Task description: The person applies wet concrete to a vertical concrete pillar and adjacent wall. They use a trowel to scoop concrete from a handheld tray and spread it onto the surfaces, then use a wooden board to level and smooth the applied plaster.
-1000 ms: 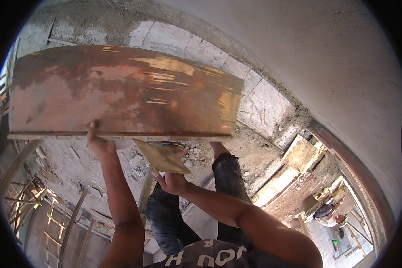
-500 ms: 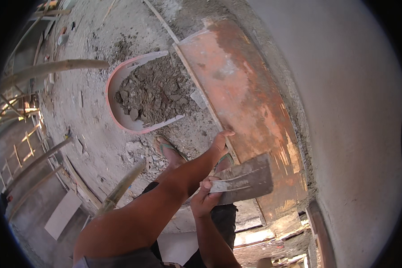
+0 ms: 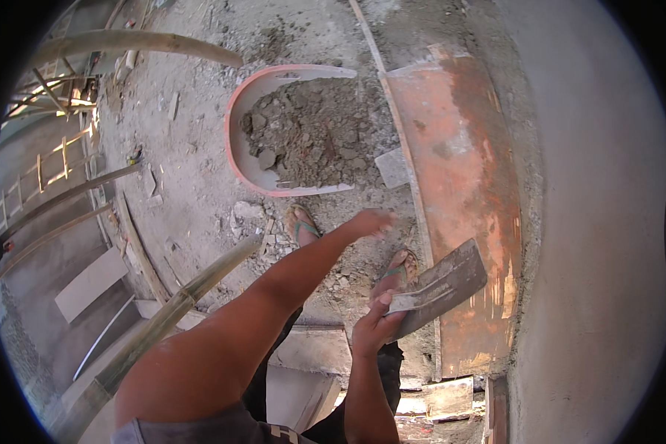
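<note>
My right hand is closed round the handle of a flat, rectangular plastering trowel, which is tilted up over the near part of an orange, mortar-stained board. The trowel's grey blade reaches to the right of my fist. My left hand is stretched forward over the ground, left of the board's wooden edge strip and apart from it. Its fingers are smeared by motion, and I make out nothing in them. Beyond it lies a curved tub with a pink rim, holding a grey heap of mortar.
A grey block sits between the mortar and the board. Bamboo poles cross the left side. A smooth grey wall rises on the right. My sandalled feet stand on rubble-strewn ground. Planks lie at the lower right.
My left hand has come off the board's edge strip and moved over the ground. The trowel has tilted, its far end raised. The whole view has shifted and turned.
</note>
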{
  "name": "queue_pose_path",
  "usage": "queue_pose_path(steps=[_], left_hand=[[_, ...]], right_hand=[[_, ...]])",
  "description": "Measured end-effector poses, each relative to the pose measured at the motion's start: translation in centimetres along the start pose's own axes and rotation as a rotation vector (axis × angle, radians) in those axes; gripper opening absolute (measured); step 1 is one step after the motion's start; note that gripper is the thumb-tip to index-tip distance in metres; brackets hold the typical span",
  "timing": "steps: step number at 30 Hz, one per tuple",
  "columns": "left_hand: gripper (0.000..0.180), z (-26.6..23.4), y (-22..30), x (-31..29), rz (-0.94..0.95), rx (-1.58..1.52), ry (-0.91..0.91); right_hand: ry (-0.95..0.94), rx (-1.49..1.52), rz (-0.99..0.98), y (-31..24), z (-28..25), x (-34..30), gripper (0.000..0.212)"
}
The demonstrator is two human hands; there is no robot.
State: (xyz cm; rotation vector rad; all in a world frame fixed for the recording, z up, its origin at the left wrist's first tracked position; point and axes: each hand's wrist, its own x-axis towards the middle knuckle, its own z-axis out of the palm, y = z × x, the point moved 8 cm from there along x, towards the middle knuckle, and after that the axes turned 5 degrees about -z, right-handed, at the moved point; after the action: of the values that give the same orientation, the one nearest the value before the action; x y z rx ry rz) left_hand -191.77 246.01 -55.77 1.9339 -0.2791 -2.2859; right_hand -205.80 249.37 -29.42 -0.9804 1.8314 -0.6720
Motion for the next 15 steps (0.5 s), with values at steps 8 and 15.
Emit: queue_pose_path(steps=[8, 15], left_hand=[[0.034, -23.5, -7.7, -10.0, 0.203, 0.418, 0.955], [0.082, -28.7, 8.5, -8.4, 0.600, 0.766, 1.132]], right_hand=[[-0.162, -0.146, 0.135, 4.4, 3.9, -0.8, 0.048], [-0.565, -0.378, 0.290, 7.7, 10.3, -4.0, 0.042]])
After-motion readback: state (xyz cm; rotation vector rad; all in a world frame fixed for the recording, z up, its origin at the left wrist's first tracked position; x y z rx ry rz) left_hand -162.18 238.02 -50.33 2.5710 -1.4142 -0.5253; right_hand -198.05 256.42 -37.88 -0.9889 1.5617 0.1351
